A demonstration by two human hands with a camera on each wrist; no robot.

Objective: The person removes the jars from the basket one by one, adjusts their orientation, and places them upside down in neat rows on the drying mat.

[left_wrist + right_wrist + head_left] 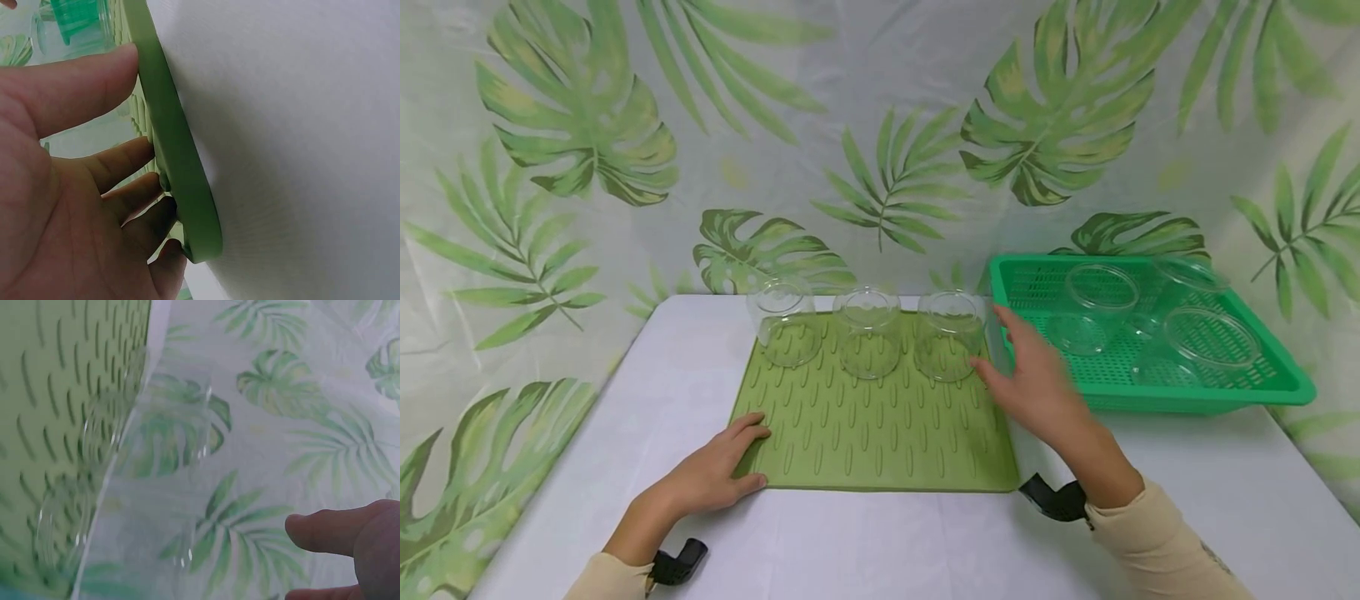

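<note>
Three clear cups stand upside down in a row along the back of a green ribbed mat (880,450): a left cup (786,337), a middle cup (868,346) and a right cup (950,346). My left hand (715,471) rests on the mat's front left corner. In the left wrist view its thumb (94,87) and fingertips lie along the thick mat edge (178,169). Between the right cup and the basket is my right hand (1037,375), thumb and fingers spread. The right wrist view shows its thumb (325,531) apart from the cups, with nothing held.
A green slotted basket (1187,402) stands at the right, close to the mat's back right corner. Inside it are three more clear cups, one of them a front right cup (1213,337). A leaf-print sheet (910,100) hangs behind the white table (865,542).
</note>
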